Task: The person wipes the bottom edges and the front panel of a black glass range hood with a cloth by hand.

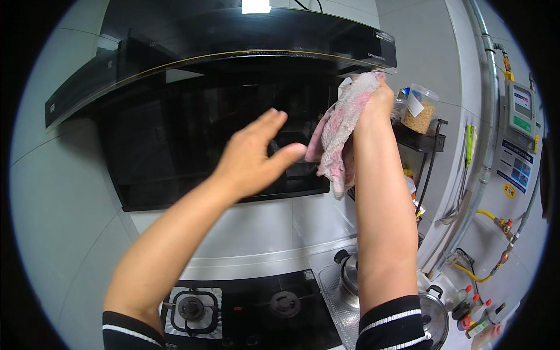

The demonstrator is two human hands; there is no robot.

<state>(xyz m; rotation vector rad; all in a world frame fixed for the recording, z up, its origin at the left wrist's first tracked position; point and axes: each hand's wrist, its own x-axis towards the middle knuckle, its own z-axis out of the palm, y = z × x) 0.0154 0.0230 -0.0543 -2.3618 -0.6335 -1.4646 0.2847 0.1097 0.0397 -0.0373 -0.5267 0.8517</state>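
Note:
A pink and grey fluffy cloth (345, 124) hangs from my right hand (381, 98), whose fingers grip its top end near the lower right corner of a black glass range hood (245, 35). Part of that hand's grip is hidden behind the cloth. My left hand (258, 153) is raised in front of the hood's dark lower panel (175, 131), thumb and fingers apart, holding nothing. Whether it touches the panel I cannot tell.
Below is a black gas cooktop (262, 323) with two burners. A metal kettle (350, 273) and a lidded pot (433, 317) stand right of it, near several bottles (474, 313). A black rack (420, 140) holds a plastic jar (420, 109). Gas pipes (488, 144) run along the right wall.

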